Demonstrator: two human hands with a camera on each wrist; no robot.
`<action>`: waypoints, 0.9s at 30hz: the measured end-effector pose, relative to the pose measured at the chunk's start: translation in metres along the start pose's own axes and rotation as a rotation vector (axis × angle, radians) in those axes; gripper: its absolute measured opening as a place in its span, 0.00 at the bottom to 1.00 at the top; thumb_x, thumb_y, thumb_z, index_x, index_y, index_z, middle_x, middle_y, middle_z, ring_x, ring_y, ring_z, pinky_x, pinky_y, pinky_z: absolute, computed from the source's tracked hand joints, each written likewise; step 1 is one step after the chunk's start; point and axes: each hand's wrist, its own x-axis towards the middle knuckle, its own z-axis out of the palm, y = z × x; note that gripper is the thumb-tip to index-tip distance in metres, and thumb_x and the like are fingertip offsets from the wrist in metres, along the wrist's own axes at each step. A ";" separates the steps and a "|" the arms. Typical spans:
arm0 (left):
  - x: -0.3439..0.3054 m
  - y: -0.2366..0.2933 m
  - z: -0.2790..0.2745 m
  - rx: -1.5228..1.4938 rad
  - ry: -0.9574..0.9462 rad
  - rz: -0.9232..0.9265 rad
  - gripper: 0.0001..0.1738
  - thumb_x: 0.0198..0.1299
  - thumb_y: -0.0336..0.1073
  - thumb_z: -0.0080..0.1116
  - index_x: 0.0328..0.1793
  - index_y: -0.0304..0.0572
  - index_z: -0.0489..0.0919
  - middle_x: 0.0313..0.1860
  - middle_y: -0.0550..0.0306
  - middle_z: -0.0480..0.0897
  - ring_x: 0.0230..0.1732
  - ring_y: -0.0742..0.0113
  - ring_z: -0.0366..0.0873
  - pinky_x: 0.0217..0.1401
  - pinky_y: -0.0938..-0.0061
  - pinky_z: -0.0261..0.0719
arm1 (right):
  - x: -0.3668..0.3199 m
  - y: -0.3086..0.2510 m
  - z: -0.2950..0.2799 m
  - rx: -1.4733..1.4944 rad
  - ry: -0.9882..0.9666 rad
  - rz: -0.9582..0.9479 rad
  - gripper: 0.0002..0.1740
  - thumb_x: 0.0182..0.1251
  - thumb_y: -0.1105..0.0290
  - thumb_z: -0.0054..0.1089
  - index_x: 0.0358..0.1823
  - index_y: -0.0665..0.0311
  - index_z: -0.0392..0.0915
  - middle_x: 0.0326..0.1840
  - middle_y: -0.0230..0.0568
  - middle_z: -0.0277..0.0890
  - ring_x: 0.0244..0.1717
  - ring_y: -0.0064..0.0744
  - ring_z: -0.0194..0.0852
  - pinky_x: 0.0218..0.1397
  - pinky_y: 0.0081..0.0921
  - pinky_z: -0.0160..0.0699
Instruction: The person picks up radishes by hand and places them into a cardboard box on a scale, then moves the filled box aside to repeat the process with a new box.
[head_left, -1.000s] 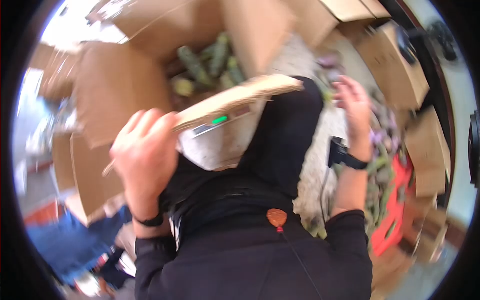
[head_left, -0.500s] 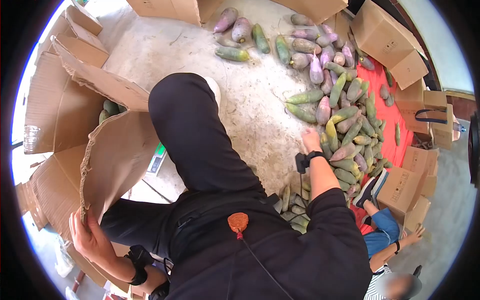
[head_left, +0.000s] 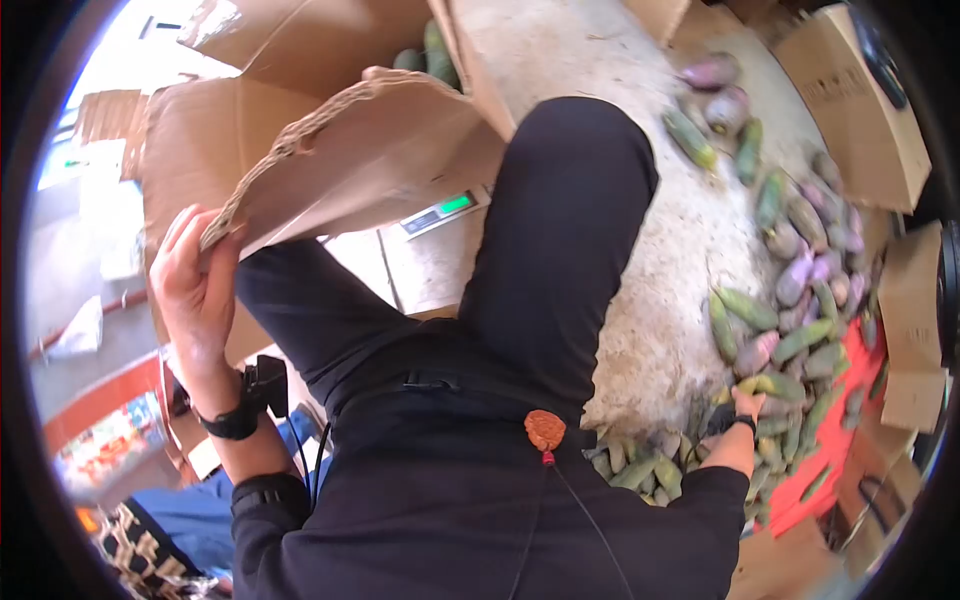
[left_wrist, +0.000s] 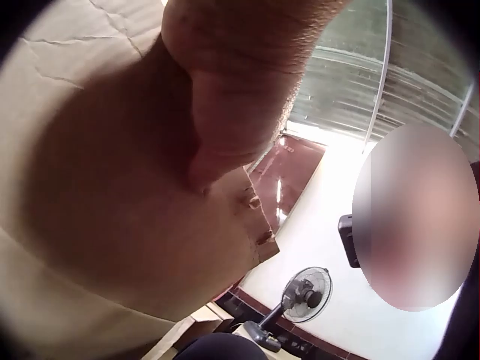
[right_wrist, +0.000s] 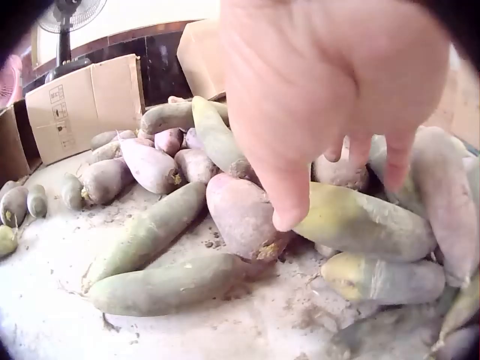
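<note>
My left hand (head_left: 195, 290) pinches the torn edge of a cardboard box flap (head_left: 380, 165), thumb on one face and fingers on the other. In the left wrist view the thumb (left_wrist: 232, 127) lies against the brown board. Inside the box, green radishes (head_left: 440, 58) show past the flap. Far to the right, my right hand (head_left: 747, 402) is at the radish pile. In the right wrist view it grips a yellow-green radish (right_wrist: 367, 221), thumb at its near end and fingers behind it. A purple radish (right_wrist: 244, 217) lies beside the thumb.
A digital scale (head_left: 440, 215) with a green display sits on the floor between the legs. Loose green and purple radishes (head_left: 745, 308) spread over the floor and a red sheet (head_left: 830, 450). More cardboard boxes (head_left: 850, 110) stand at right. A fan (left_wrist: 306, 295) stands by the wall.
The left hand stays on the cardboard, its flap now raised between box and legs. The right hand has come down from the air onto the radish pile. The head view has swung about.
</note>
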 end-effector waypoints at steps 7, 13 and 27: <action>0.007 0.005 0.000 -0.081 -0.037 0.007 0.04 0.53 0.25 0.59 0.35 0.32 0.78 0.26 0.52 0.75 0.28 0.62 0.73 0.32 0.76 0.69 | -0.071 -0.078 0.011 -0.575 0.092 0.149 0.47 0.49 0.47 0.68 0.68 0.60 0.58 0.67 0.53 0.61 0.66 0.49 0.62 0.67 0.43 0.62; 0.008 0.008 -0.002 -0.071 -0.045 0.007 0.04 0.52 0.25 0.59 0.34 0.33 0.78 0.26 0.52 0.75 0.29 0.60 0.74 0.32 0.74 0.70 | -0.093 -0.089 0.046 -0.668 0.116 0.131 0.30 0.57 0.53 0.62 0.60 0.52 0.66 0.64 0.39 0.65 0.66 0.46 0.59 0.60 0.53 0.67; 0.000 0.000 0.000 0.039 0.030 0.066 0.08 0.43 0.32 0.65 0.31 0.44 0.79 0.24 0.59 0.74 0.30 0.59 0.76 0.30 0.70 0.73 | -0.044 -0.058 0.091 -0.160 0.162 -0.572 0.24 0.64 0.63 0.59 0.58 0.64 0.65 0.42 0.48 0.76 0.44 0.42 0.75 0.49 0.39 0.72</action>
